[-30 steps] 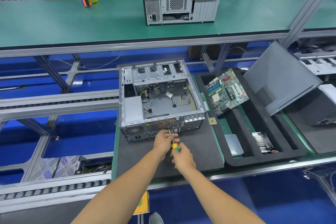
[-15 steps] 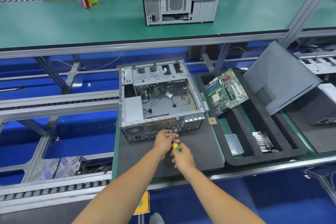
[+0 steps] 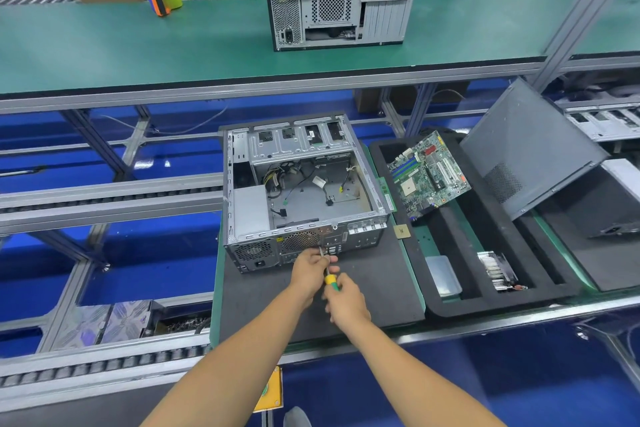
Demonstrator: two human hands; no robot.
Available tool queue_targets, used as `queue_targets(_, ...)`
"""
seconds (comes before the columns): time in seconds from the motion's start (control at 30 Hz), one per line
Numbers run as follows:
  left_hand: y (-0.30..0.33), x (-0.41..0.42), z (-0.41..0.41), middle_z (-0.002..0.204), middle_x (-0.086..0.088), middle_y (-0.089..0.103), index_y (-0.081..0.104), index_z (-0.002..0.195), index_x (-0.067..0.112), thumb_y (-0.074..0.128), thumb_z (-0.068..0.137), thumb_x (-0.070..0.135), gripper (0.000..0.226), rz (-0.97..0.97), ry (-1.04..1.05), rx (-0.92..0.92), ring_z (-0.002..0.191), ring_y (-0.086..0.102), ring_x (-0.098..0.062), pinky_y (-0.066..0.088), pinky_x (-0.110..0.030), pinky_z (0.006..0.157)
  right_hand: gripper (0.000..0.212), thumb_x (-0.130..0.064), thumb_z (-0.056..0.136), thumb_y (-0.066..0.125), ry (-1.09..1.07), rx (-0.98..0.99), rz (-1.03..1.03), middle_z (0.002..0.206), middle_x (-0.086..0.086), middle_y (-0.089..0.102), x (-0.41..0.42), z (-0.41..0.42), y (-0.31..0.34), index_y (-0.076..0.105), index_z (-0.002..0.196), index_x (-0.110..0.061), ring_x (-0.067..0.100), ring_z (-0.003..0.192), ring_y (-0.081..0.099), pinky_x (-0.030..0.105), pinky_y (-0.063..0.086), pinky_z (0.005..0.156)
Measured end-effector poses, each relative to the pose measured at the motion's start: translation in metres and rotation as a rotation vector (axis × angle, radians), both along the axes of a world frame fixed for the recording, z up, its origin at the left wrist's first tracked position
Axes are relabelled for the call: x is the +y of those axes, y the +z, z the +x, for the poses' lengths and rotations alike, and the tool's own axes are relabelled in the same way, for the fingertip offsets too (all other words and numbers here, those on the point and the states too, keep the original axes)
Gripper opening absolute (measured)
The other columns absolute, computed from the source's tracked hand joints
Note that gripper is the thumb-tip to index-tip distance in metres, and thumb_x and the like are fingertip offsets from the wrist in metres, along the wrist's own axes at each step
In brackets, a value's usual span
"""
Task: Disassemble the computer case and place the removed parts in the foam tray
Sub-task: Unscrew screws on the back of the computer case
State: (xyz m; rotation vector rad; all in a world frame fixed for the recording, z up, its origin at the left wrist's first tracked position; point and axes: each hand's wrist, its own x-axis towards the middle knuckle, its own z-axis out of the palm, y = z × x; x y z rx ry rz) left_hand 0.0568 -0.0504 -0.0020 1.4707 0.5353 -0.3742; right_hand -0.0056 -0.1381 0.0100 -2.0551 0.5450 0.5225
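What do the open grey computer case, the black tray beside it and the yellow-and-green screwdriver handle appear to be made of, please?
The open grey computer case looks like bare sheet steel: dull silver, with punched vents and folded edges. The black tray looks like matte foam, with thick soft-edged walls and cut-out pockets. The yellow-and-green screwdriver handle seems glossy moulded plastic, though the right hand and left hand hide most of it.

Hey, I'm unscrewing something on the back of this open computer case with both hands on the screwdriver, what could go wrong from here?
1. The screwdriver tip could slip off the rear panel; your left hand pinches the shaft right at the open case, so its fingers may get jabbed.
2. A freed screw might drop onto the black mat and roll away.
3. The motherboard rests tilted on the foam tray edge; bumping it could make it slide.
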Motion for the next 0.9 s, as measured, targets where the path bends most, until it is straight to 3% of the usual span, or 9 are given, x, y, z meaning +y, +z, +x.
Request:
queue_targets(0.1,0.001,0.0,0.0,0.106,-0.014,0.074,0.049,0.127,-0.004,0.049,0.104,-0.002,0.024,-0.022,0.009,0.011,0.076,0.07,-0.018,0.059,-0.03,0.061,0.011,-0.034,0.097,0.049,0.025,0.011,-0.056,0.09,-0.002,0.072,0.001,0.0,0.0,0.056,0.094,-0.026,0.023,0.085,0.069,0.034,0.051,0.073)
queue_targets(0.2,0.003,0.002,0.0,0.106,-0.013,0.074,0.052,0.126,-0.004,0.051,0.104,0.001,0.023,-0.035,0.009,0.01,0.074,0.07,-0.016,0.056,-0.025,0.054,0.011,-0.034,0.097,0.049,0.018,0.009,-0.058,0.088,-0.004,0.071,0.001,0.0,-0.001,0.056,0.093,-0.026,0.021,0.081,0.069,0.03,0.047,0.068)
queue_targets(0.47,0.0,0.006,0.003,0.109,-0.016,0.074,0.059,0.124,-0.006,0.056,0.103,0.005,0.023,-0.056,-0.011,0.018,0.073,0.071,-0.014,0.06,-0.026,0.06,0.024,-0.035,0.104,0.043,-0.082,0.025,0.114,0.07,0.0,0.066,0.0,0.002,-0.006,0.056,0.088,-0.022,0.018,0.053,0.054,0.031,0.045,0.06)
queue_targets(0.73,0.0,0.005,0.008,0.116,-0.024,0.071,0.054,0.126,-0.009,0.051,0.105,0.0,0.024,-0.083,0.004,0.038,0.08,0.072,-0.023,0.061,-0.031,0.072,0.028,-0.04,0.103,0.048,-0.098,0.027,0.125,0.072,0.003,0.069,0.0,0.002,-0.009,0.057,0.087,-0.019,0.02,0.055,0.059,0.036,0.052,0.063)
queue_targets(0.9,0.001,0.0,0.007,0.1,-0.022,0.07,0.054,0.118,-0.008,0.046,0.105,-0.005,0.016,-0.108,0.052,0.035,0.069,0.07,-0.02,0.059,-0.025,0.062,0.03,-0.024,0.104,0.043,-0.232,0.151,0.416,0.071,0.012,0.067,-0.002,0.002,-0.011,0.064,0.092,-0.006,0.019,0.049,0.056,0.026,0.043,0.048)
